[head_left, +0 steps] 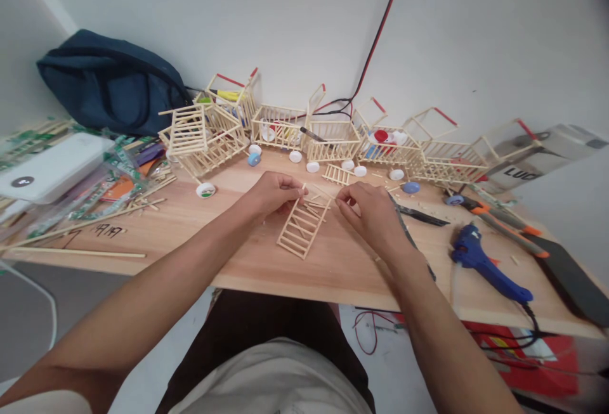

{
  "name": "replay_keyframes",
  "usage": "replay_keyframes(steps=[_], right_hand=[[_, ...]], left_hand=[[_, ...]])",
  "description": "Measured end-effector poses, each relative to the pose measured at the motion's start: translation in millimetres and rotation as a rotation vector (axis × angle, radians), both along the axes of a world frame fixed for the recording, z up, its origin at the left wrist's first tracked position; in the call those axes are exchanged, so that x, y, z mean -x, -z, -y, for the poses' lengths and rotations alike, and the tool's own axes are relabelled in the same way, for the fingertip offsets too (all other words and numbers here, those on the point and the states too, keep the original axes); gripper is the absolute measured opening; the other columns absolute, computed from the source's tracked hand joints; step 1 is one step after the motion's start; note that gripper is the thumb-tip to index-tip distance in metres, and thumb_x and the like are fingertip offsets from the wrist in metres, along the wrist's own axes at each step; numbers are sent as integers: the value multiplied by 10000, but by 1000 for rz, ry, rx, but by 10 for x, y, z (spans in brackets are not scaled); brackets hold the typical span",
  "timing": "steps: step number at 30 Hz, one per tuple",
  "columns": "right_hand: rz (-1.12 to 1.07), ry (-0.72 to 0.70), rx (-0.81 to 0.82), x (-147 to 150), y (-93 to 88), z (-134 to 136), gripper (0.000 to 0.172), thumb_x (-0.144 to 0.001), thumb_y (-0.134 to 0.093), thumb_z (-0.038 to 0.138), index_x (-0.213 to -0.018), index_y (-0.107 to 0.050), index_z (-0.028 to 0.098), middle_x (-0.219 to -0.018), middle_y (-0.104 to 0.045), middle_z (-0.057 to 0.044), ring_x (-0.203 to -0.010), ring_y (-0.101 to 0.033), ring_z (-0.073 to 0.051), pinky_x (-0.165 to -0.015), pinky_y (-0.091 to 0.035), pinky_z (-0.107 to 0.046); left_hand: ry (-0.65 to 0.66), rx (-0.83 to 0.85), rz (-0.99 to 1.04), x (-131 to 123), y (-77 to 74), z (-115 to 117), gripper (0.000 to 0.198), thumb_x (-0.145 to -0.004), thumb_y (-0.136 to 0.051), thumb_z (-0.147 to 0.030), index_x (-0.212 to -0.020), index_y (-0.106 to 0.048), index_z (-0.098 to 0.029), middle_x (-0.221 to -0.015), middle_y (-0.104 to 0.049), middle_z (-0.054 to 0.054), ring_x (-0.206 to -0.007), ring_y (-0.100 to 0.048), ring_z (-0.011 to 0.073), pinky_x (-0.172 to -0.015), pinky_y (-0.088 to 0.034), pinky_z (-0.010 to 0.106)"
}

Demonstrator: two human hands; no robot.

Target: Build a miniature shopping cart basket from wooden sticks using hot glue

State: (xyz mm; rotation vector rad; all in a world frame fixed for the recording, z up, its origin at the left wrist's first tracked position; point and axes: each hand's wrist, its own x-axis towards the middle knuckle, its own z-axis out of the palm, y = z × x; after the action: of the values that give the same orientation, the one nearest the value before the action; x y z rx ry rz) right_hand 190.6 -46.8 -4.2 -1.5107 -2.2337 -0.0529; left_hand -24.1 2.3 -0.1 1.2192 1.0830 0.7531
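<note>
A small ladder-like frame of thin wooden sticks (299, 231) lies slanted on the table in front of me. My left hand (278, 193) is closed, its thumb and forefinger pinching the frame's upper left end. Just right of the frame's upper right end is my right hand (364, 208), fingertips pressed together. Whatever those fingers hold, if anything, is too small to make out. Some short loose sticks (313, 205) lie around the frame's upper end. Beyond my hands rests a smaller slatted stick panel (337, 174).
Several stick-built carts (333, 140) with bottle-cap wheels line the wall. At right lie a blue glue gun (490, 268), orange-handled pliers (504, 224) and a dark phone-like slab (571, 281). A white power bank (54, 167) and a blue bag (114, 84) occupy the left side.
</note>
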Motion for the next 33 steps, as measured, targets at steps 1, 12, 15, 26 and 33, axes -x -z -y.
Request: replay_keyframes(steps=[1,12,15,26,33], right_hand=[[-6,-9,-1,0,7,0,60,-867,-530,192,-824,-572,194,-819,-645,-36,-767,-571,-190,-743,-315,-327],[-34,-24,7,68,45,-12,70,-873,-507,191,-827,-559,193,-831,-652,-45,-756,-567,-190,-746,-325,-333],[-35,-22,1,76,40,-9,72,-869,-504,193,-818,-555,197,-829,-652,-49,-759,-567,-195,-746,-327,-336],[-160,-15,29,80,17,9,69,-860,-503,207,-814,-553,199,-801,-633,-42,-748,-561,-186,-746,-347,-336],[-988,116,435,141,131,-20,221,-792,-608,420,-777,-535,212,-687,-626,0,-564,-496,-119,-551,-356,-254]], left_hand=[[1,-2,2,1,2,-2,69,-732,-672,-159,-685,-678,-108,-587,-646,11,-418,-441,46,-421,-272,172],[3,-17,-6,1,10,-3,78,-730,-670,-176,-687,-686,-112,-587,-642,11,-412,-416,42,-422,-267,175],[-1,-4,-7,0,3,4,77,-713,-680,-184,-680,-683,-115,-584,-640,12,-419,-427,46,-427,-279,176],[6,-9,-3,-2,-14,2,67,-721,-673,-168,-686,-677,-111,-592,-644,11,-401,-408,36,-411,-254,174],[-3,15,35,-28,-81,51,37,-715,-683,-147,-722,-689,-111,-603,-646,4,-444,-476,56,-442,-330,178]])
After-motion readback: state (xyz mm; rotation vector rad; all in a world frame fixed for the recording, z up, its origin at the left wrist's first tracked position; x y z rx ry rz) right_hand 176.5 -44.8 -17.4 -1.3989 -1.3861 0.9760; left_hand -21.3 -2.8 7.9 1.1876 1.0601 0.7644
